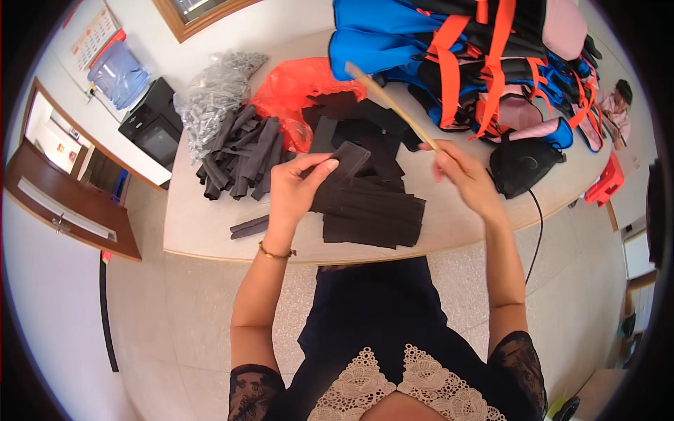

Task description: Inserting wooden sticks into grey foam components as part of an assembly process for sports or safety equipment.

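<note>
Nearest you, the curved edge of the pale tabletop [196,235] runs across in front of your dark dress [372,302]. Close to that edge lies a stack of flat black fabric pieces [373,219], its layers slightly out of line. To its left, two dark rolled tubes [249,228] lie side by side, partly behind your left wrist, which wears a bracelet [277,252].

Your left hand [298,188] is closed in a pinch, thumb against fingers, on a dark fabric strip [352,160] held over the stack and tilted up to the right. Your right hand [465,177], a little blurred, is curled around the lower end of a slim wooden stick [393,107], which slants up and left, well apart from the strip.

Beyond your left hand, a heap of dark fabric tubes [242,154] sits beside a crumpled red plastic bag [289,88]; more black pieces [379,140] spread loosely between your hands. Past your right hand rests a black pouch [518,167] with a cord [539,228] hanging over the edge.

Farther back, a clear plastic bag [217,95] bulges with silvery items, and blue-and-black gear [379,35] with orange straps [497,63] fills the far right. Off the table stand a black water dispenser [153,126] at left and, at right, a red stool [605,180] near another person [615,119].
</note>
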Demonstrator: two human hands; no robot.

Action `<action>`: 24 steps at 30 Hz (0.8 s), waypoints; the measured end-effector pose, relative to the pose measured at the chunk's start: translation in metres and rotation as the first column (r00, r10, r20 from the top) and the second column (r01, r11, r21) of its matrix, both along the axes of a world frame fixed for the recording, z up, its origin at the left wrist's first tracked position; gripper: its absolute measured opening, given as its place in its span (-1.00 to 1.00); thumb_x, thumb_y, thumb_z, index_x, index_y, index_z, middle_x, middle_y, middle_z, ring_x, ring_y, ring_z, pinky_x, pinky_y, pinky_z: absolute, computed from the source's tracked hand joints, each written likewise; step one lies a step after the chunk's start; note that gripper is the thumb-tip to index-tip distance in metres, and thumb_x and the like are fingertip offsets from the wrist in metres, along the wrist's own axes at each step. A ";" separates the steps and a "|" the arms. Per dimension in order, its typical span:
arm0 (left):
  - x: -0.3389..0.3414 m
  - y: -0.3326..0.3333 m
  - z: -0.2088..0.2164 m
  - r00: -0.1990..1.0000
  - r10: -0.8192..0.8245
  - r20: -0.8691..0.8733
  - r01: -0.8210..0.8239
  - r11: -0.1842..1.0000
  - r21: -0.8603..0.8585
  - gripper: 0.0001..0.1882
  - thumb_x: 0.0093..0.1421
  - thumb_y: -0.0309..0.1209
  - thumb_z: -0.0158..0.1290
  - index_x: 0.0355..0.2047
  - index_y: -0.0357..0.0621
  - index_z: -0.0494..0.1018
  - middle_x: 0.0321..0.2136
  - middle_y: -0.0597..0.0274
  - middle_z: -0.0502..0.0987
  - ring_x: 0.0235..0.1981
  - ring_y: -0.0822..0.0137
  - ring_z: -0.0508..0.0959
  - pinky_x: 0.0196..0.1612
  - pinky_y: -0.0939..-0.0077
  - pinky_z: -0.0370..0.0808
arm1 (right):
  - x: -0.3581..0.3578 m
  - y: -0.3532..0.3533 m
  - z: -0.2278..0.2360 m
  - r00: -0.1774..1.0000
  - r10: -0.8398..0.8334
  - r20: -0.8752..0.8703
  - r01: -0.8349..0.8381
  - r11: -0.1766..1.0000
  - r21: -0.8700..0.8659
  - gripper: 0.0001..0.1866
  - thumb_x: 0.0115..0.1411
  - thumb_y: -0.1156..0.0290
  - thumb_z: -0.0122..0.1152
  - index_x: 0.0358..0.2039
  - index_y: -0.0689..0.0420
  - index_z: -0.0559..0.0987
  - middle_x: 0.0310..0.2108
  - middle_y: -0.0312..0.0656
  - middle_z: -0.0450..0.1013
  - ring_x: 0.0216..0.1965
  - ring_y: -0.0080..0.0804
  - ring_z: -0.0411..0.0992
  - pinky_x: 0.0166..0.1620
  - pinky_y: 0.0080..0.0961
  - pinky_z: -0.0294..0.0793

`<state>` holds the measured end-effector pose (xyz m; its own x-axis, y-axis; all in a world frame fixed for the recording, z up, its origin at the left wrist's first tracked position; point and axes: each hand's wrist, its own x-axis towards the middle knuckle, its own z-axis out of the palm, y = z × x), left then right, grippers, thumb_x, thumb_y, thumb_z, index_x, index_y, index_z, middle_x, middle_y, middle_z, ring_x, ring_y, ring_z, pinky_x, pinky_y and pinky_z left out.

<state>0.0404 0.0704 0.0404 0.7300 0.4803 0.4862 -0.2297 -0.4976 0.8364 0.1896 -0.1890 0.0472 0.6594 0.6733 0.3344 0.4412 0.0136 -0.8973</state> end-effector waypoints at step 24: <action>0.013 -0.035 0.037 0.936 -0.253 -0.246 0.344 0.492 0.800 -0.76 -0.07 -0.31 0.24 -0.36 -0.11 0.56 -0.31 0.18 0.53 -0.12 0.07 0.45 -0.13 0.30 0.41 | -0.017 0.048 -0.016 0.879 0.176 0.443 -0.122 0.982 -0.147 -0.68 0.08 0.54 0.20 -0.11 0.10 0.56 -0.51 -0.12 0.48 -0.50 -0.34 0.45 -0.41 -0.48 0.37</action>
